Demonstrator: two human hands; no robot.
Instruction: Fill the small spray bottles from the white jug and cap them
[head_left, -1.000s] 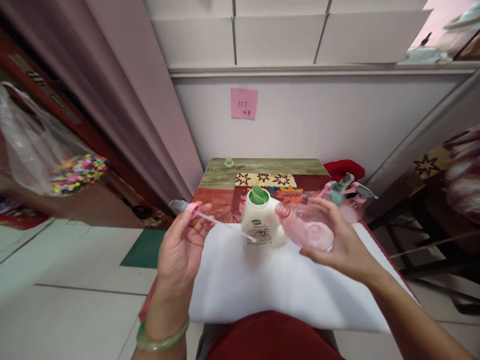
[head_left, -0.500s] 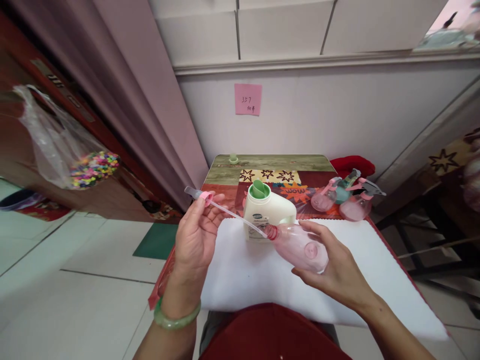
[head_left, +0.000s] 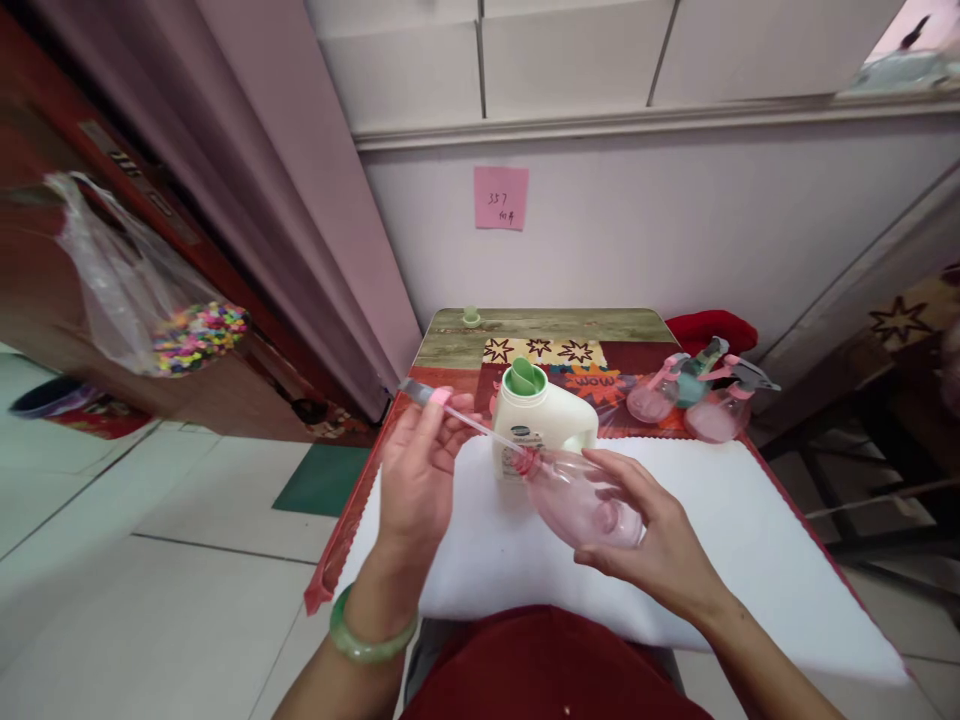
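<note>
My left hand point(head_left: 421, 470) pinches a spray pump head point(head_left: 429, 394) with a pink collar and grey nozzle. Its clear dip tube point(head_left: 480, 426) slants down to the right, the lower end inside the red-threaded neck of a pink see-through bottle point(head_left: 566, 500). My right hand point(head_left: 652, 530) grips that bottle near its base and holds it tilted, neck toward the left, above the white cloth. Just behind the bottle stands a cream jug point(head_left: 551, 410) with a handle and a green open spout.
Several pink and teal spray bottles point(head_left: 709, 410) stand at the table's right edge. A small green cap point(head_left: 471, 317) sits at the back left. White cloth point(head_left: 750, 560) covers the front of the table. A plastic bag of colourful pieces point(head_left: 199, 335) hangs at left.
My left hand has moved right with the pump head, bringing it closer to the bottle. More of the dip tube is inside the neck. The bottle has shifted slightly left.
</note>
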